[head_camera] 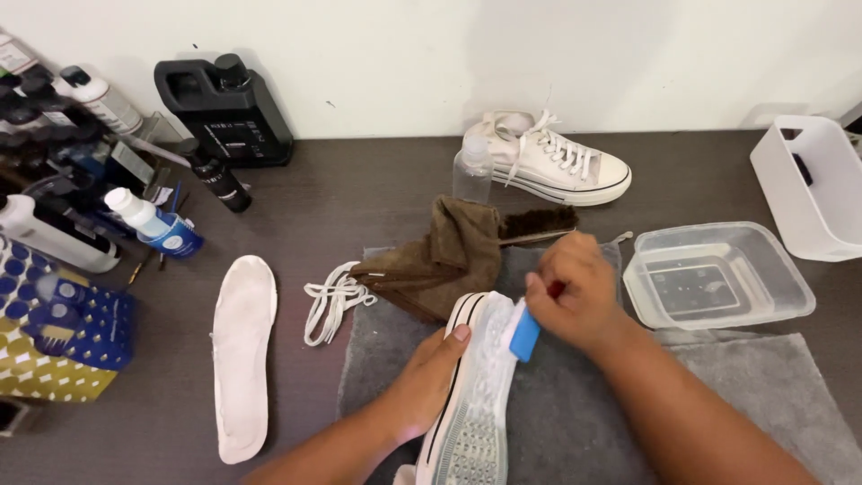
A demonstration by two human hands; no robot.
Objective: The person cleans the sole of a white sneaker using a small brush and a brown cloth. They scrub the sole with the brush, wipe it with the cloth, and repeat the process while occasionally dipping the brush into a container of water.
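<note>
Far left: a cluster of bottles (63, 171), too crowded to count, with one black jug (224, 108) behind. One white insole (242, 355) lies flat on the table (359, 180); a bundle of laces (332, 301) sits just beside it. Left hand (422, 382) grips the side of an upturned shoe (471, 395), fingers wrapped on the sole edge, over a grey towel (575, 413). One brown cloth (444, 256) touches the toe. Right hand (575, 292) is closed around a blue brush (523, 330) pressed to the sole. Behind: one clear bottle (472, 169), a second shoe (552, 162). Right: one clear tub (718, 274), one white bin (808, 184).
</note>
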